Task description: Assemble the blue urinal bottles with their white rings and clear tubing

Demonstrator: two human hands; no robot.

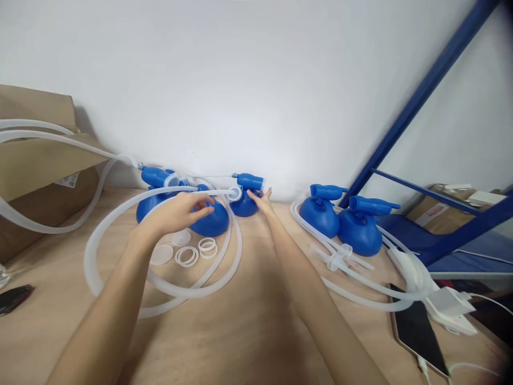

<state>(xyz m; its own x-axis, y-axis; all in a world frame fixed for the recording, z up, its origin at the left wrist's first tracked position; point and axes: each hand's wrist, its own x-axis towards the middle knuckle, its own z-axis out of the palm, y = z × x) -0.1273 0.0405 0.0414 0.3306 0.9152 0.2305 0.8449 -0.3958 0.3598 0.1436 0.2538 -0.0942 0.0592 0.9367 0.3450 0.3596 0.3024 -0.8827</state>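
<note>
My left hand [182, 212] is over a round blue container [214, 220] at centre left, its fingers apart and partly curled, with nothing visible in them. My right hand [262, 202] reaches to the right side of another blue container [244, 207] near the wall, thumb and fingers spread beside its blue nozzle [250, 182]. A translucent ring-shaped tube end [234, 193] lies against that container's left side. White rings [186, 256] and clear discs [162, 255] lie below my left hand. A looped translucent tube [188, 292] passes around them.
Two more blue containers [319, 216] stand at right beside coiled tubes [360, 278]. A phone [419, 331] and white power strip [449, 315] lie at the right edge. Cardboard box [48, 203] at left; blue metal frame [420, 91] at right.
</note>
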